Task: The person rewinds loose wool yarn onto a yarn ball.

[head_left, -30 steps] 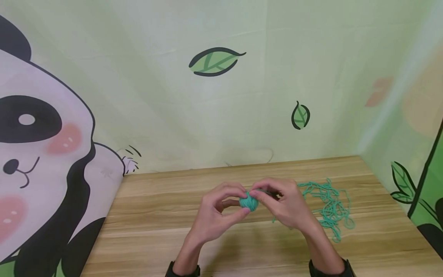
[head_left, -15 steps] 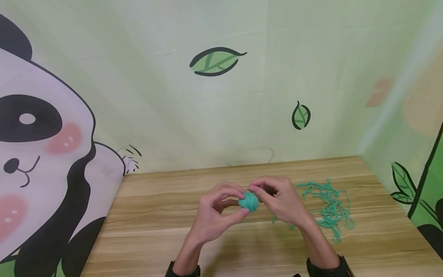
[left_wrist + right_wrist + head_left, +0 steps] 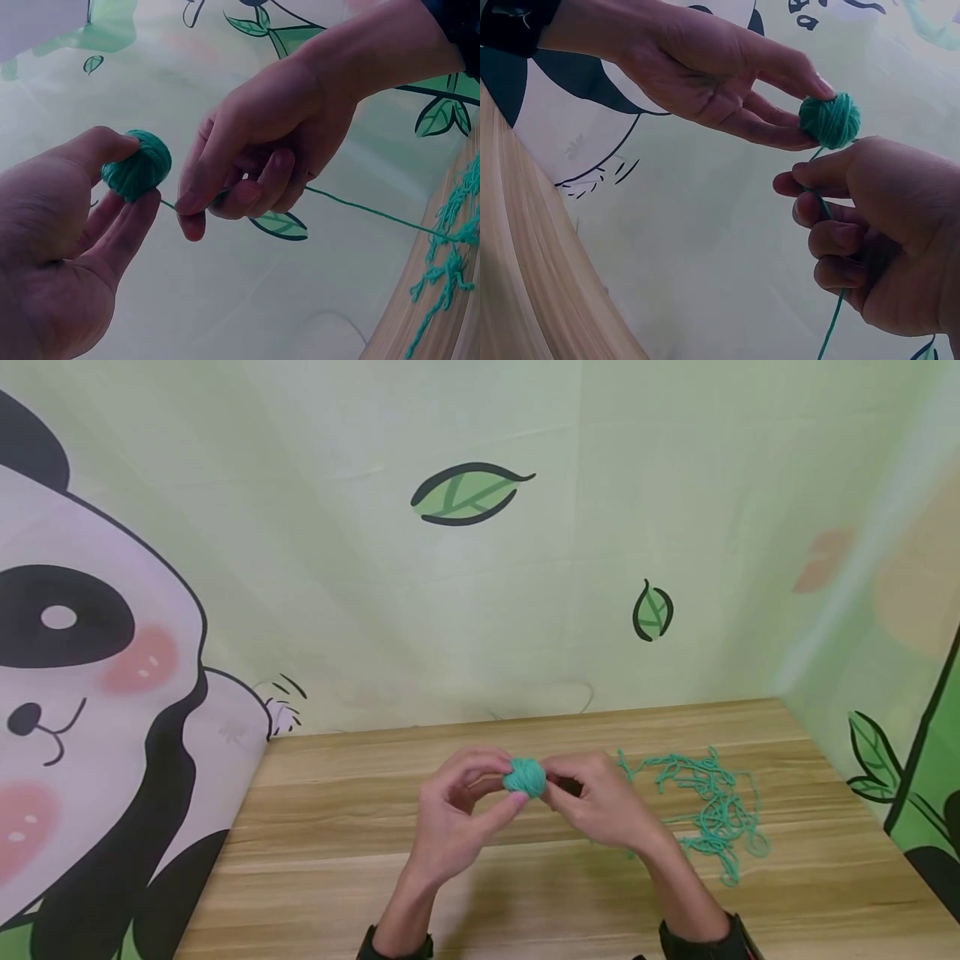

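Note:
My left hand grips a small teal yarn ball between thumb and fingertips, above the table. Wound strands cover the ball, as the left wrist view shows. Just to its right, my right hand pinches the yarn strand with thumb and forefinger, close to the ball. In the left wrist view a short length of strand joins ball and fingertips, then leaves the back of the right hand toward the loose yarn.
A tangled heap of loose teal yarn lies on the wooden table, right of my right hand. Behind the table hangs a pale green backdrop with leaves and a panda at left.
My left hand has shifted slightly left and up with the ball, which has turned so its strands lie differently. The right hand has moved from the ball's upper right to its right side.

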Demonstrator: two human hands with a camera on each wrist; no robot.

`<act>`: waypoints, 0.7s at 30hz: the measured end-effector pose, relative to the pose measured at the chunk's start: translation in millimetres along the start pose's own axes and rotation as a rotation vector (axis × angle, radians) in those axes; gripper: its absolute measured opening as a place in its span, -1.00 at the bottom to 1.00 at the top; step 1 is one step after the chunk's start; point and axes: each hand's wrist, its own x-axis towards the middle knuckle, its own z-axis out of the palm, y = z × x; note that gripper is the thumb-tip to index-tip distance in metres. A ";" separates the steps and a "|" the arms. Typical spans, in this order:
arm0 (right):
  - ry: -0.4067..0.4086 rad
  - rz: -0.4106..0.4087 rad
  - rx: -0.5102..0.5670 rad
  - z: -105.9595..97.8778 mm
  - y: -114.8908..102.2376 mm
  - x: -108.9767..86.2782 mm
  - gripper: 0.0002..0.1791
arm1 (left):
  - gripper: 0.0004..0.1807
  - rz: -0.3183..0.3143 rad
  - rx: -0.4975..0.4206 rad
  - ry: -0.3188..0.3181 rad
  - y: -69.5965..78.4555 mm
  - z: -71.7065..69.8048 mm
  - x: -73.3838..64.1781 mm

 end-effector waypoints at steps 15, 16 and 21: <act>-0.073 -0.095 -0.089 1.4 -14.8 -0.4 -0.79 | -0.65 -0.023 0.077 0.088 -3.5 -5.4 0.7; -0.071 -0.100 -0.084 0.6 -16.3 -0.7 -0.79 | -0.65 -0.025 0.085 0.090 -3.0 -4.9 0.8; -0.057 -0.104 -0.059 -3.4 -22.8 -2.9 -0.80 | -0.66 -0.017 0.118 0.093 3.9 0.1 3.5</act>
